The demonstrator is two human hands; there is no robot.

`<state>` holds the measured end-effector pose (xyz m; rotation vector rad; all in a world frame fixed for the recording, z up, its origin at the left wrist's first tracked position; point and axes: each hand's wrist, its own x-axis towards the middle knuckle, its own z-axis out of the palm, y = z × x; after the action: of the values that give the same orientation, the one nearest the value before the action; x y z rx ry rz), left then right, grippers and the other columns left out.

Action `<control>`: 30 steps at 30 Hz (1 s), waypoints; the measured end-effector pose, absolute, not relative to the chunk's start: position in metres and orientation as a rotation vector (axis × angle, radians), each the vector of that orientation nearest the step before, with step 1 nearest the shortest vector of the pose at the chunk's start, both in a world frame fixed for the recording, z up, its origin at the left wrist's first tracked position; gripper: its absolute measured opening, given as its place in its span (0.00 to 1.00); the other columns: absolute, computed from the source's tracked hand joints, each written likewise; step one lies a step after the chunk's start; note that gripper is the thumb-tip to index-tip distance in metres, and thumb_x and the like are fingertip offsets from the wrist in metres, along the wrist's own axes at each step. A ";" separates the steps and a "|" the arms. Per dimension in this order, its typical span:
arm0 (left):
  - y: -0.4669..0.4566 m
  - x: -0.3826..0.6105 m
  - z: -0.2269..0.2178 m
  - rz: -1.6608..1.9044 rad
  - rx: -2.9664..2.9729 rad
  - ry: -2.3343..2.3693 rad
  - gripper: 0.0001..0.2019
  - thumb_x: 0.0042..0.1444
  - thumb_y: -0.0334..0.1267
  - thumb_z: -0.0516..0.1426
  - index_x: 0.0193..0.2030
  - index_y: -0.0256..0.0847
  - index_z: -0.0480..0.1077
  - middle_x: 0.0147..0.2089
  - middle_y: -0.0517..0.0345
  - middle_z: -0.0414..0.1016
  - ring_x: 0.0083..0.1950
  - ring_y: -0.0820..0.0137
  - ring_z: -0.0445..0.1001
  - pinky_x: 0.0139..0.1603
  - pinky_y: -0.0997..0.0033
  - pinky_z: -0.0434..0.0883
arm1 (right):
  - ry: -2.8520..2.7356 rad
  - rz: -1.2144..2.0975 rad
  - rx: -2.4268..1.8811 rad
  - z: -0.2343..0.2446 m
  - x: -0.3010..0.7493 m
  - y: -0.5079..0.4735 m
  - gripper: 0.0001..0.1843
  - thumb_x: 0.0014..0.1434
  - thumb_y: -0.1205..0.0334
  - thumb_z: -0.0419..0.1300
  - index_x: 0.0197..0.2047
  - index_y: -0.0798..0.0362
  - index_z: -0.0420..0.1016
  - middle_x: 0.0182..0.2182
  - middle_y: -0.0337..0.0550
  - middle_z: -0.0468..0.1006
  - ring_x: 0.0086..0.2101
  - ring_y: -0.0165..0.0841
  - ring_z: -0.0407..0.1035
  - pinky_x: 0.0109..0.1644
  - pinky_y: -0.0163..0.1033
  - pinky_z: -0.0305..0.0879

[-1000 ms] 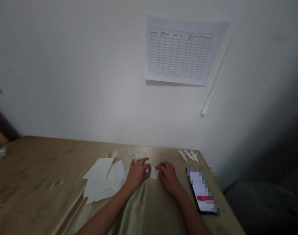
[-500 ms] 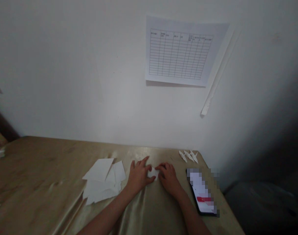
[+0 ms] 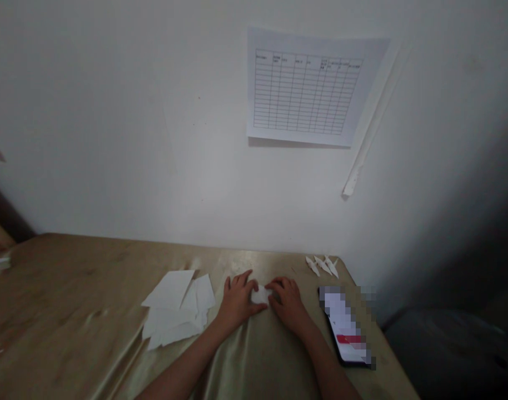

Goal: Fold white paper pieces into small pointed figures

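A small piece of white paper (image 3: pixel 260 295) lies on the cloth-covered table between my two hands. My left hand (image 3: pixel 238 297) grips it from the left, with the thumb along its near edge and the index finger at the far side; the other fingers stretch away. From the right, my right hand (image 3: pixel 286 299) holds the paper with curled index finger and thumb at its right edge. Folds in the paper are too small to make out. To the left of my left hand is a loose pile of white paper sheets (image 3: pixel 173 316).
Several small folded white paper pieces (image 3: pixel 322 266) stand in a row near the table's far right corner. A phone (image 3: pixel 346 328) with a lit screen lies right of my right arm. A printed table sheet (image 3: pixel 306 94) hangs on the wall behind the tablecloth (image 3: pixel 91 278).
My left hand's fingers have shifted slightly, its index finger curving and its thumb reaching a little further right along the paper. My right hand stays almost still.
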<state>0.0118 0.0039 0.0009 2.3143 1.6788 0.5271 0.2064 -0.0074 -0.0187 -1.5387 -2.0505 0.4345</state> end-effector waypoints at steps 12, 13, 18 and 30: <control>0.005 0.013 -0.002 0.576 2.286 1.674 0.15 0.51 0.42 0.67 0.45 0.48 0.74 0.69 0.52 0.65 0.70 0.52 0.62 0.71 0.35 0.47 | -2.067 0.437 -1.533 -0.018 0.208 -0.009 0.22 0.57 0.62 0.63 0.56 0.42 0.75 0.55 0.45 0.70 0.58 0.41 0.60 0.68 0.49 0.50; 0.005 0.013 -0.002 0.579 2.292 1.671 0.14 0.51 0.42 0.67 0.45 0.48 0.75 0.69 0.52 0.65 0.69 0.52 0.62 0.71 0.35 0.47 | -2.071 0.430 -1.528 -0.018 0.208 -0.009 0.21 0.58 0.62 0.62 0.56 0.42 0.75 0.55 0.45 0.70 0.58 0.41 0.61 0.68 0.50 0.50; 0.007 0.011 -0.006 0.594 2.299 1.664 0.12 0.53 0.40 0.66 0.45 0.49 0.75 0.70 0.54 0.65 0.69 0.53 0.62 0.71 0.35 0.47 | -2.088 0.384 -1.523 -0.017 0.206 -0.009 0.19 0.61 0.58 0.62 0.56 0.43 0.75 0.55 0.46 0.71 0.58 0.42 0.61 0.68 0.52 0.49; 0.015 0.008 -0.007 0.632 2.262 1.659 0.12 0.56 0.32 0.61 0.44 0.53 0.78 0.68 0.57 0.67 0.68 0.56 0.65 0.71 0.34 0.45 | -2.082 0.378 -1.546 -0.016 0.203 -0.010 0.19 0.60 0.61 0.62 0.55 0.41 0.75 0.54 0.45 0.71 0.58 0.42 0.61 0.68 0.52 0.49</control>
<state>0.0076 0.0145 -0.0070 2.2624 1.6590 0.6315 0.2032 -0.0099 -0.0156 -1.5461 -2.0822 0.3776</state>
